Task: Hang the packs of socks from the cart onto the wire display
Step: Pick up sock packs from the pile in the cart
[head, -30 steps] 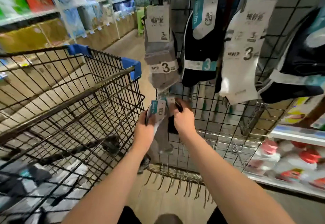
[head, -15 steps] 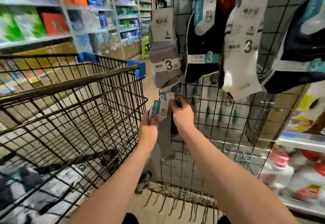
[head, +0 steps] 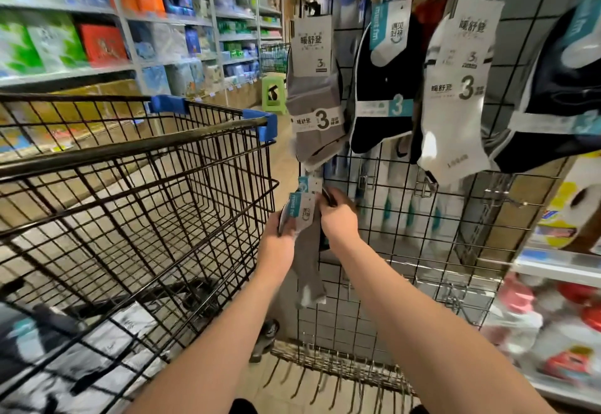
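two hands up at centre frame: the left hand (head: 279,244) grips a grey pack (head: 301,215) by its teal-and-white card, and the right hand (head: 339,222) curls its fingers round the pack's top edge, right against the wire display (head: 383,260). the sock body hangs down between the wrists. a second card peeks out just above the first, too blurred to say whether that's one pack or two. four packs hang along the upper row: a hung grey pack (head: 313,94), a black pack (head: 383,88), a white pack (head: 455,98), and a dark pack (head: 559,94) cut off by the right edge. one cart (head: 162,150) fills the left. loose packs (head: 123,329) lie in its bottom at lower left, smeared, no counting those. a row of spare hooks (head: 341,374) at the bottom is partly covered by the right forearm.
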Demonstrator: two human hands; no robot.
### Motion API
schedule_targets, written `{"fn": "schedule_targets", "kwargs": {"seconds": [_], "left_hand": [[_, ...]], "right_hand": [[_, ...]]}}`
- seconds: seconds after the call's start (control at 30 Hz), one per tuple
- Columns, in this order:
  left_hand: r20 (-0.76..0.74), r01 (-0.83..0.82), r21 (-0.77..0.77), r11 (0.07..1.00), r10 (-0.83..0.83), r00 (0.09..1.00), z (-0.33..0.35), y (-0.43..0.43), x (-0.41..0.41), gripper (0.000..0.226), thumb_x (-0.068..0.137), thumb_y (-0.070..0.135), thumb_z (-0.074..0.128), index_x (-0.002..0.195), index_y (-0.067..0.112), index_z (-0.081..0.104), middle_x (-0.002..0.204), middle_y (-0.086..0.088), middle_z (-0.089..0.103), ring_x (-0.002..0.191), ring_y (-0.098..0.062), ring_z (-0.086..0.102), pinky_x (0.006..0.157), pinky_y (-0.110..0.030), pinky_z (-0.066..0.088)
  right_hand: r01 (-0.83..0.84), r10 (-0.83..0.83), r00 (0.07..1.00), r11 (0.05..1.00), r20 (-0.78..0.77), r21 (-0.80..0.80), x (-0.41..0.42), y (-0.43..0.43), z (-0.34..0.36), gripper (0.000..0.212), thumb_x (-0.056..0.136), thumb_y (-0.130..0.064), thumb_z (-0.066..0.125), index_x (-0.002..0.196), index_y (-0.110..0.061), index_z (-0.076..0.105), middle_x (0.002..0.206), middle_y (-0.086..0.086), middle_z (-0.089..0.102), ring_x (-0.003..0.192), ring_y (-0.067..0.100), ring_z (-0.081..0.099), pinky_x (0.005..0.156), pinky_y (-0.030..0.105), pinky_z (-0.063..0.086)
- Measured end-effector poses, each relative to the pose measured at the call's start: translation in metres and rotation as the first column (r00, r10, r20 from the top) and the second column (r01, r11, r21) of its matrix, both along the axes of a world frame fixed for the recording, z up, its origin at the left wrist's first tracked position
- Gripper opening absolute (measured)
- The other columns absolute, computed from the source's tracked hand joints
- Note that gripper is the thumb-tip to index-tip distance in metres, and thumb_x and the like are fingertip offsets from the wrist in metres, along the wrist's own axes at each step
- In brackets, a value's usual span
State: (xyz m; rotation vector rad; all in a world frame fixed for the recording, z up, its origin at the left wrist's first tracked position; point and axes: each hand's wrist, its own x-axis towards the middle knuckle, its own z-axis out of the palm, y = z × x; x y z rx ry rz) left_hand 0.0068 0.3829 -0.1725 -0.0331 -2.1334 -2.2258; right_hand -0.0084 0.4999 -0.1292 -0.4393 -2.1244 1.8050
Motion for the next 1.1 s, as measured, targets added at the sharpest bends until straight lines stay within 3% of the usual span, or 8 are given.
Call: {"fn": "schedule_targets", "kwargs": {"seconds": [0.07,0.17,0.3,0.4,0.67,0.8,0.93,1.1], "left_hand": [[-0.018,0.006,0.013,1.0,-0.006,1.0,-0.001,0.001,0.0,0.026,0.102,0.023,0.053,0.108,0.046,0.062,0.11,0.012,0.071,0.107,-0.013,0.066,0.095,-0.039,0.052],[-0.036,0.001,0.036,0.999,0.0,0.999,0.002,0.003,0.002,0.026,0.102,0.017,0.053,0.107,0.041,0.061,0.11,0.011,0.071,0.103,-0.009,0.066,0.083,-0.025,0.049],[-0.075,0.02,-0.093,0.995,-0.027,0.997,0.007,0.005,0.007,0.016,0.104,0.026,0.051,0.116,0.031,0.06,0.103,0.013,0.068,0.095,-0.006,0.063,0.07,-0.022,0.043],[-0.064,0.057,-0.099,0.993,-0.063,0.996,0.009,0.007,0.009,0.015,0.103,0.03,0.052,0.114,0.029,0.062,0.101,0.011,0.069,0.094,-0.007,0.064,0.071,-0.024,0.043],[-0.11,0.046,-0.081,0.996,-0.054,0.992,0.013,0.002,0.001,0.022,0.099,0.021,0.061,0.12,0.027,0.063,0.106,0.016,0.07,0.088,0.008,0.066,0.066,-0.01,0.05],[-0.153,0.018,-0.067,0.998,-0.028,0.988,0.012,0.0,-0.011,0.026,0.098,0.017,0.062,0.123,0.025,0.063,0.112,0.014,0.07,0.096,0.002,0.067,0.074,-0.013,0.052],[-0.135,-0.015,-0.092,0.996,0.002,0.991,0.011,-0.002,-0.02,0.031,0.098,0.027,0.063,0.128,0.034,0.059,0.126,0.012,0.061,0.112,-0.004,0.059,0.087,-0.023,0.053],[-0.068,0.02,-0.109,0.994,-0.028,0.997,0.012,-0.001,-0.021,0.03,0.1,0.021,0.059,0.127,0.032,0.058,0.115,0.014,0.067,0.105,-0.002,0.063,0.081,-0.018,0.053]], "right_hand": [[0.049,-0.049,0.999,0.999,-0.021,-0.018,0.004,0.001,-0.001,0.036,0.103,-0.024,0.055,0.139,-0.022,0.057,0.129,0.006,0.063,0.111,0.025,0.062,0.085,0.03,0.05],[0.116,-0.119,0.992,0.991,-0.046,-0.068,0.025,0.001,-0.006,0.034,0.105,-0.031,0.05,0.138,-0.028,0.052,0.116,0.004,0.053,0.089,0.017,0.058,0.077,0.032,0.051],[-0.009,0.004,0.997,0.998,-0.075,-0.066,0.045,-0.005,-0.026,0.048,0.095,-0.058,0.052,0.132,-0.027,0.057,0.122,0.0,0.064,0.108,0.016,0.062,0.099,0.044,0.051],[-0.103,0.1,0.993,0.994,-0.068,-0.041,0.049,-0.004,-0.027,0.034,0.098,-0.042,0.056,0.128,-0.025,0.059,0.113,-0.014,0.065,0.104,0.003,0.062,0.085,0.024,0.052],[0.006,-0.007,0.999,1.0,-0.047,-0.02,0.044,0.005,-0.011,0.045,0.102,-0.032,0.056,0.143,-0.019,0.045,0.123,-0.002,0.053,0.114,0.021,0.056,0.098,0.041,0.05],[0.013,-0.008,0.988,0.999,-0.155,0.033,0.031,0.005,-0.005,0.037,0.102,-0.018,0.055,0.137,-0.027,0.052,0.111,-0.007,0.063,0.107,0.017,0.06,0.091,0.033,0.051],[-0.024,0.031,0.991,0.998,-0.128,0.054,0.021,0.001,0.001,0.039,0.101,-0.019,0.057,0.139,-0.027,0.052,0.122,-0.005,0.061,0.109,0.015,0.056,0.092,0.03,0.047],[-0.017,0.024,0.993,0.998,-0.117,0.056,0.014,-0.004,-0.002,0.041,0.099,-0.018,0.059,0.138,-0.028,0.053,0.133,0.0,0.063,0.116,0.02,0.059,0.093,0.028,0.047]]}}
